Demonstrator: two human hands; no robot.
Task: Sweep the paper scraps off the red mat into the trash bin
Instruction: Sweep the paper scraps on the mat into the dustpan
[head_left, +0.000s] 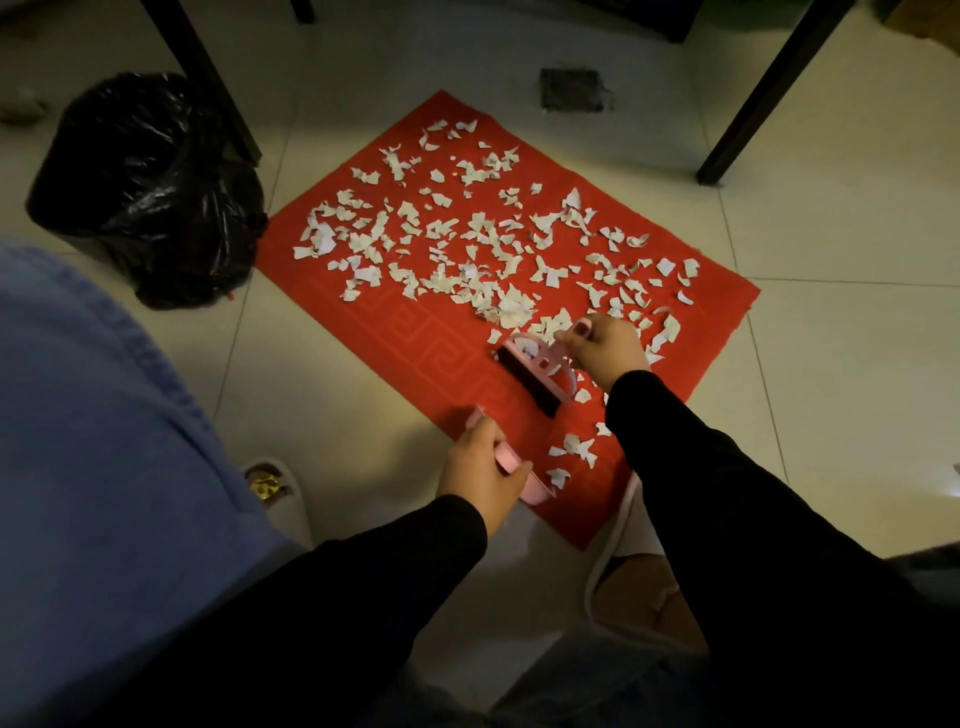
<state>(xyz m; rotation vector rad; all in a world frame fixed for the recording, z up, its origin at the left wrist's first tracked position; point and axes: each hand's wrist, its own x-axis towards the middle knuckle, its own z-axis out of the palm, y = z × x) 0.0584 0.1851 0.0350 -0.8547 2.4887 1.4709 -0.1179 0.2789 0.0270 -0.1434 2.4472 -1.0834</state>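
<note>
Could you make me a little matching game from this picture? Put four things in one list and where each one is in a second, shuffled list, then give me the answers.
Things:
1. paper scraps
2. trash bin
3. brush
4. dustpan

Places:
A. on the tile floor, left of the mat
B. held by the left hand at the mat's near edge
C. scattered over the red mat
D. held by the right hand, bristles down on the mat

Pairs: 1-C, 2-A, 3-D, 4-B

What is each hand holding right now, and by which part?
The right hand grips the pink brush by its handle. The left hand holds the pink dustpan by its handle.
</note>
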